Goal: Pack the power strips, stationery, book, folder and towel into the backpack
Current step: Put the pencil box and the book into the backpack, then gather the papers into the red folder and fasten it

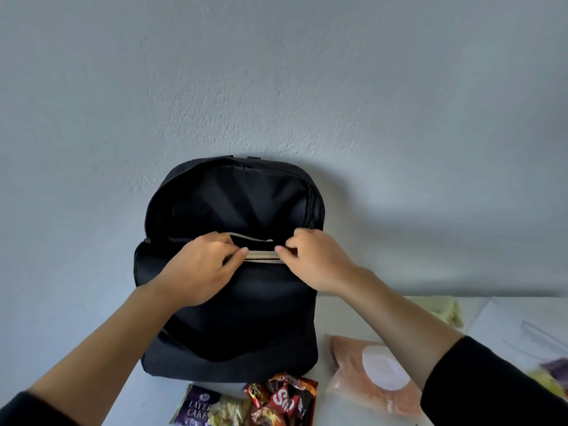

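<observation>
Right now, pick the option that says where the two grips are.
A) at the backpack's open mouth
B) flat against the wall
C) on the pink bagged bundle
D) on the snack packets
A: the left grip and the right grip both pinch a pale strip at the front edge of the open black backpack.

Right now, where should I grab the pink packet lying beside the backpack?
Probably the pink packet by its long edge nearest the backpack, pinching from above. It lies flat on the table, looks soft, and that edge has bare table beside it.
</observation>
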A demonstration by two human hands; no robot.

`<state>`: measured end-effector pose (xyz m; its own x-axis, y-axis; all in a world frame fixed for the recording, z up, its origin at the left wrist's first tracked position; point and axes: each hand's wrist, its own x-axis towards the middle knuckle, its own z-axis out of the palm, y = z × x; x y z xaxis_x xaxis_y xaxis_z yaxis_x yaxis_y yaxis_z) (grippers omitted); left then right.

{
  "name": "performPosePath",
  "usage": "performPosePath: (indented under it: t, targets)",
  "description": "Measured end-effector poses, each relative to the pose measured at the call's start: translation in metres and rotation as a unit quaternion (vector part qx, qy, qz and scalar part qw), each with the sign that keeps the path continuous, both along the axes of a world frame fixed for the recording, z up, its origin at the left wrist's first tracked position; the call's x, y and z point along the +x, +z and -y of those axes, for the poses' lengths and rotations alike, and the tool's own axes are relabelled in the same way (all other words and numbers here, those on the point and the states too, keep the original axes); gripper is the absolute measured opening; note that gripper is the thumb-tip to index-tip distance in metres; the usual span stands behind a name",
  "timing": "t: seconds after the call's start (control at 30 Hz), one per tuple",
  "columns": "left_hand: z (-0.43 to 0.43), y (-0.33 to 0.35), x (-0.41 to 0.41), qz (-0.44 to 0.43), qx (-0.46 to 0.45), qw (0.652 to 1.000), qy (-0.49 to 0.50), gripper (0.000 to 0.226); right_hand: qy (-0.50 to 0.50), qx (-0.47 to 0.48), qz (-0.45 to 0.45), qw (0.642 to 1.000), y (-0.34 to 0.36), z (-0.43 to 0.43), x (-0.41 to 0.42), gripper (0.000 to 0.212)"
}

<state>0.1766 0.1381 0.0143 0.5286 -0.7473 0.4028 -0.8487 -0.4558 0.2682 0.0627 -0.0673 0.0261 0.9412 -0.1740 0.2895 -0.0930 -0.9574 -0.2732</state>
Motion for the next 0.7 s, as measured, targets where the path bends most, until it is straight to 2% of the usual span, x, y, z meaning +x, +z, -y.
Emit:
performPosePath:
  t: [0.1, 0.2, 0.3, 0.37, 0.47, 0.53, 0.6, 0.7]
  targets:
    - [-0.001, 0.007, 0.0, -0.008, 0.016, 1.0, -0.011, 0.072, 0.001, -0.013, -0.031, 0.999, 0.01, -0.004, 0.002, 0.049]
    - [-0.004, 0.012, -0.008, 0.009, 0.037, 0.999, -0.018, 0.068, -0.014, -0.026, 0.008, 1.0, 0.004, -0.01, -0.002, 0.039]
    - [-0.001, 0.014, -0.022, 0.065, 0.035, 0.997, -0.019, 0.06, -0.027, 0.098, 0.064, 0.993, -0.019, -0.006, -0.01, 0.029]
    - [0.006, 0.014, -0.031, 0.074, 0.024, 0.997, -0.003, 0.056, -0.011, 0.173, 0.068, 0.982, -0.03, -0.003, -0.019, 0.032]
    - [0.014, 0.011, -0.046, 0.043, -0.028, 0.998, -0.022, 0.034, 0.021, 0.219, 0.083, 0.972, -0.037, -0.002, -0.032, 0.038]
    - [0.02, 0.005, -0.058, 0.052, -0.062, 0.994, -0.073, 0.022, 0.035, 0.231, 0.125, 0.964, -0.035, -0.002, -0.037, 0.032]
    - [0.03, 0.001, -0.071, 0.032, -0.093, 0.989, -0.108, 0.021, 0.043, 0.242, 0.185, 0.951, -0.033, 0.001, -0.046, 0.021]
    - [0.049, -0.001, -0.092, -0.019, -0.153, 0.978, -0.137, 0.021, 0.052, 0.312, 0.243, 0.917, -0.031, 0.002, -0.07, 0.016]
